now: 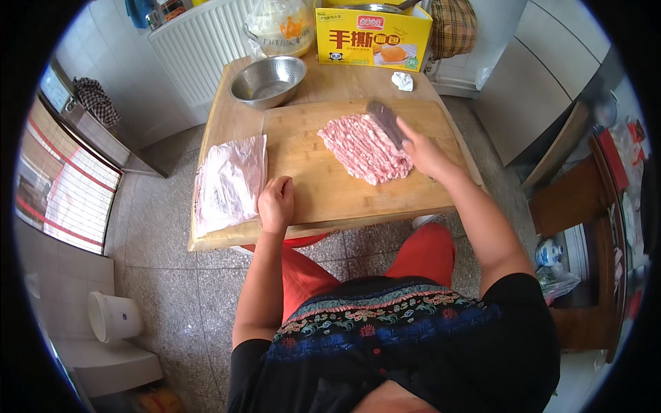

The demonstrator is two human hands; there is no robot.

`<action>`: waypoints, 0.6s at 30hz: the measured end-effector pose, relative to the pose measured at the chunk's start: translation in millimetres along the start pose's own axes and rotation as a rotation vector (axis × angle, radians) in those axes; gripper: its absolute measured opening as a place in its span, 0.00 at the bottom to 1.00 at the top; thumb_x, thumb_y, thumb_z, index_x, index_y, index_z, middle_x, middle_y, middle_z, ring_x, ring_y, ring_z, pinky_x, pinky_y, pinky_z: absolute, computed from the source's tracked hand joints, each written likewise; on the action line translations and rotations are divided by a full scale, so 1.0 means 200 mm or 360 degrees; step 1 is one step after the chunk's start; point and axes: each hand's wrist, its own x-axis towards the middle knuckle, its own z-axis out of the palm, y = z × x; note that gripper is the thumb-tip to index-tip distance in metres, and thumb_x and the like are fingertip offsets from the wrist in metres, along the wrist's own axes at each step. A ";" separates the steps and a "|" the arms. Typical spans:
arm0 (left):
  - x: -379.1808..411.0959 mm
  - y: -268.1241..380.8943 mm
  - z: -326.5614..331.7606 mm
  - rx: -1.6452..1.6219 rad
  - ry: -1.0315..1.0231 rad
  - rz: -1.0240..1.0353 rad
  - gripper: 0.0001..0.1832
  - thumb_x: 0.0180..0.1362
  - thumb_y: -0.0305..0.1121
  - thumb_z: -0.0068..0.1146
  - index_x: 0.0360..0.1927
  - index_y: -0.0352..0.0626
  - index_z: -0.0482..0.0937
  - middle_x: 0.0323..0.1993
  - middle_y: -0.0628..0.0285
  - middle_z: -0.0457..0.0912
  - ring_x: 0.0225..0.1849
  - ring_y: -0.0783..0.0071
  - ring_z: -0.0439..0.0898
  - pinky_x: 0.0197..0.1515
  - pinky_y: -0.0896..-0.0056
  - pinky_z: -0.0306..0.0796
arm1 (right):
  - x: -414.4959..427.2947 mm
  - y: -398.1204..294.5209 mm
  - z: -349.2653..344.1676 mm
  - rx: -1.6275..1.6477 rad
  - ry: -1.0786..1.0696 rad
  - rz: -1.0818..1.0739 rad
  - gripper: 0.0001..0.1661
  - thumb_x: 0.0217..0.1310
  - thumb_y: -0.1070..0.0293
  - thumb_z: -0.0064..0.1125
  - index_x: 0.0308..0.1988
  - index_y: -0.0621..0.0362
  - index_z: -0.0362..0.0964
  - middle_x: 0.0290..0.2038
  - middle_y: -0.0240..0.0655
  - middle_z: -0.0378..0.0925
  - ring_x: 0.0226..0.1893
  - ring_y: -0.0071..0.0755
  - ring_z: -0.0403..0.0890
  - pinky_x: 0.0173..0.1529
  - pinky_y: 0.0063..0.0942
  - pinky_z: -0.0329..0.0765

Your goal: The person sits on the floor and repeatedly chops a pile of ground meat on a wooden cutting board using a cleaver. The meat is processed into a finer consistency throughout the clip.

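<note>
Minced meat (pixel 361 149) lies in a flat, ridged slab on a wooden cutting board (pixel 304 201). My right hand (pixel 423 152) grips a broad-bladed cleaver (pixel 384 121), whose dark, slightly blurred blade is at the upper right edge of the meat. The cleaver's handle is hidden in my fingers. My left hand (pixel 277 199), its fingers curled, rests at the left front of the board and holds nothing that I can see. Beside it, a flattened pale plastic bag (pixel 230 180) lies along the table's left side.
A perforated-looking metal bowl (pixel 268 82) stands behind the board at the left. Farther back are a filled plastic bag (pixel 281 31) and a yellow cardboard box (pixel 372 38) holding a metal vessel. Crumpled white paper (pixel 402 81) lies before the box on the wooden table (pixel 330 82).
</note>
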 end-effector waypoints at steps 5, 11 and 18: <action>0.02 0.01 -0.02 0.0062 -0.0019 0.0000 0.06 0.59 0.30 0.57 0.35 0.39 0.82 0.31 0.53 0.82 0.31 0.53 0.81 0.34 0.61 0.73 | 0.04 -0.04 -0.12 0.0159 -0.0015 -0.0091 0.34 0.69 0.67 0.46 0.71 0.38 0.52 0.39 0.59 0.80 0.37 0.56 0.83 0.47 0.43 0.76; 0.02 0.01 -0.01 0.0036 -0.0015 -0.0001 0.06 0.59 0.29 0.58 0.36 0.38 0.83 0.30 0.52 0.82 0.30 0.55 0.81 0.34 0.62 0.73 | 0.03 -0.02 -0.06 0.0044 -0.0124 0.0160 0.35 0.68 0.68 0.47 0.71 0.40 0.52 0.40 0.60 0.79 0.36 0.53 0.83 0.46 0.39 0.77; 0.00 -0.01 -0.02 0.0031 -0.0008 -0.0008 0.06 0.59 0.29 0.58 0.36 0.38 0.83 0.30 0.52 0.82 0.30 0.55 0.81 0.34 0.63 0.73 | -0.01 -0.10 0.00 0.0219 -0.0097 0.0016 0.35 0.68 0.70 0.46 0.72 0.42 0.52 0.36 0.52 0.82 0.33 0.48 0.83 0.45 0.38 0.76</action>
